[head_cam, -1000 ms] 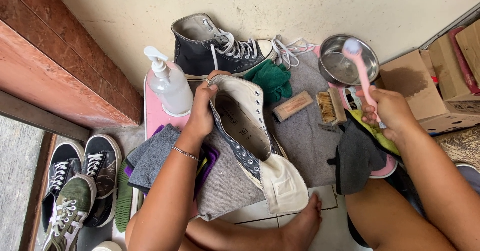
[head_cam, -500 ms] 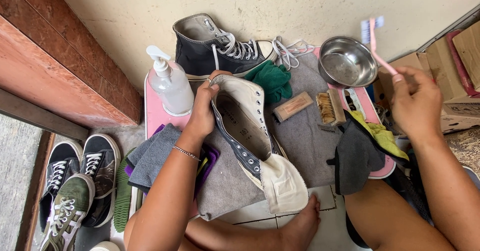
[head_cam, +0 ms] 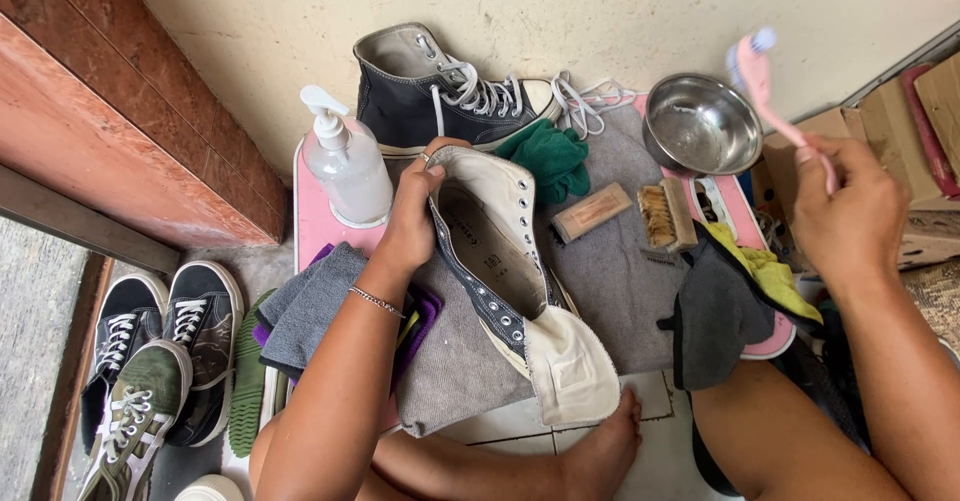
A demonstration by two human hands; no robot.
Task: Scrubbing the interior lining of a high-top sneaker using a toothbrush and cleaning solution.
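Left hand (head_cam: pixel 408 223) clamps the unlaced shoe (head_cam: pixel 505 281) by its heel collar, on the grey towel (head_cam: pixel 600 271). Right hand (head_cam: pixel 848 211) pinches the toothbrush (head_cam: pixel 775 96) above the bowl (head_cam: pixel 703 124) — risk: drips flicking onto the cardboard box (head_cam: pixel 930 111).

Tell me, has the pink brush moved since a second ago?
Yes. The pink brush in the right hand rose from over the steel bowl to its right, beyond the rim.

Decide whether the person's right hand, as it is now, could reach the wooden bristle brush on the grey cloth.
Probably yes. The right hand holds a pink toothbrush just right of the wooden brush, which lies uncovered on the grey cloth. However, its grip is occupied.
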